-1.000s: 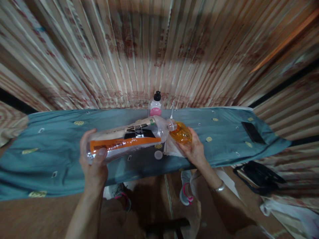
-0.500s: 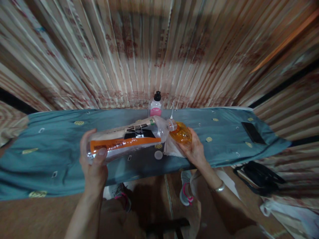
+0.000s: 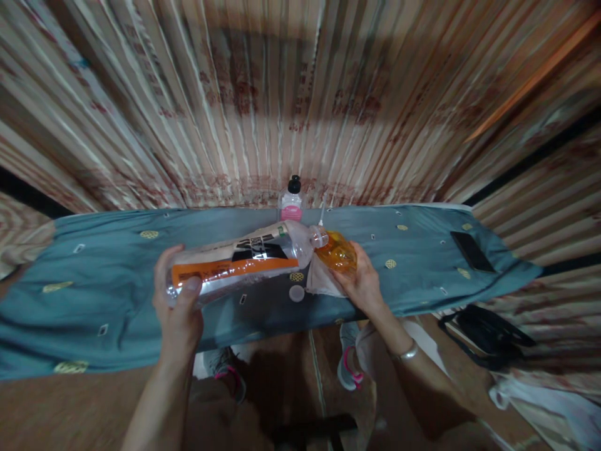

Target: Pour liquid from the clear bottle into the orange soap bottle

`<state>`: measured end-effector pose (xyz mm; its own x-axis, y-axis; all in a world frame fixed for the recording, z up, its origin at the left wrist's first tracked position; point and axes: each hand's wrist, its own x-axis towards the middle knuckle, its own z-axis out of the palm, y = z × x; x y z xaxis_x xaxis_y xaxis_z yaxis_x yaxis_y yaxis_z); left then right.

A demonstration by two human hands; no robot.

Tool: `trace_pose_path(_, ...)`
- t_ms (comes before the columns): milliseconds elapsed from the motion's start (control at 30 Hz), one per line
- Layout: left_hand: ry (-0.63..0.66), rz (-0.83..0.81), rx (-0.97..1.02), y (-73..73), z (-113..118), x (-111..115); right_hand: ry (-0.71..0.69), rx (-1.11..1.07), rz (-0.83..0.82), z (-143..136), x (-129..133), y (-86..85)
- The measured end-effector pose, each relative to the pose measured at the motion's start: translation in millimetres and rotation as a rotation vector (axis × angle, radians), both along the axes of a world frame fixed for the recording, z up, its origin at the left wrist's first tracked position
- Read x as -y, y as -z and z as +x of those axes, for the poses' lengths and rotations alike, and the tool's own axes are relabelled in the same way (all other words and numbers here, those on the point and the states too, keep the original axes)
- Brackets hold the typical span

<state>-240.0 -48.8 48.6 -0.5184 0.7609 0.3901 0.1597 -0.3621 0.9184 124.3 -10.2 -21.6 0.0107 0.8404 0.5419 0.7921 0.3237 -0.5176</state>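
My left hand (image 3: 181, 300) is closed round the base of a large clear plastic bottle (image 3: 239, 258) with an orange, black and beige label. The bottle lies nearly level, its neck pointing right. My right hand (image 3: 364, 275) grips a small bottle of amber liquid (image 3: 339, 252), tilted with its mouth toward the large one. The two necks meet; whether liquid passes between them I cannot tell. Beneath them are a whitish cloth (image 3: 323, 282) and a round white cap (image 3: 297, 293). Just behind stands a thin white pump tube (image 3: 322, 212).
A clear pump bottle (image 3: 291, 203) with a black top and pink label stands at the table's back edge. A dark phone (image 3: 472, 251) lies at the right on the teal cloth-covered table (image 3: 113, 269). On the floor at right is a black bag (image 3: 488, 335); pleated curtains (image 3: 282, 94) hang behind.
Both hands keep their hold, and the bottle necks stay together. The view has shifted slightly; otherwise the arrangement looks the same.
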Motion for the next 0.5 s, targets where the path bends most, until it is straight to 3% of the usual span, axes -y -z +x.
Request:
trace_pose_path(233, 0.003, -0.014, 0.215, -2.2, 4.3, -4.8, 0.002, 0.000, -0.010, -3.5, -3.4, -0.5)
trace_pose_path(500, 0.015, -0.001, 0.222, 4.5, 0.2, -8.5, -0.003, -0.034, 0.060, -11.0, -13.5, 5.7)
